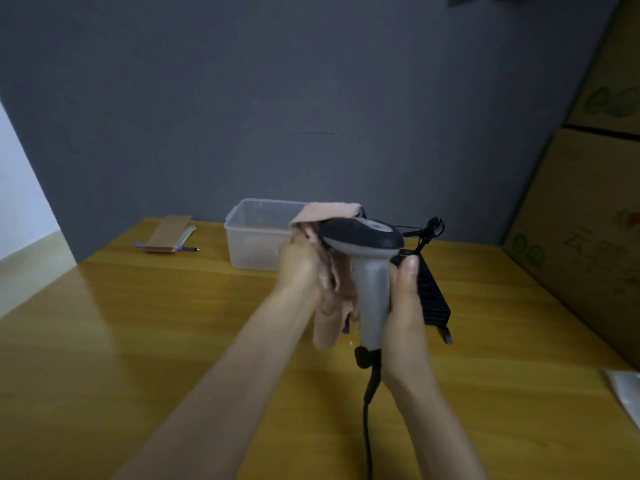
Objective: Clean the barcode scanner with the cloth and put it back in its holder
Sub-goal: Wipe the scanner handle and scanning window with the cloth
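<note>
The barcode scanner (370,265) has a grey handle and a black-topped head, and it is held upright above the wooden table. My right hand (405,306) grips its handle, thumb up along the side. A pink cloth (329,216) is draped over the front of the scanner's head and hangs down its left side. My left hand (301,268) presses the cloth against the scanner. A black cable (367,410) runs down from the handle's base. The black holder (433,292) sits on the table just behind my right hand, its thin neck and clip (433,226) rising behind the scanner.
A clear plastic box (256,233) stands behind the cloth near the grey wall. A brown notebook (168,233) with a pen lies at the back left. Cardboard boxes (588,220) are stacked along the right. A pale object (623,393) lies at the table's right edge.
</note>
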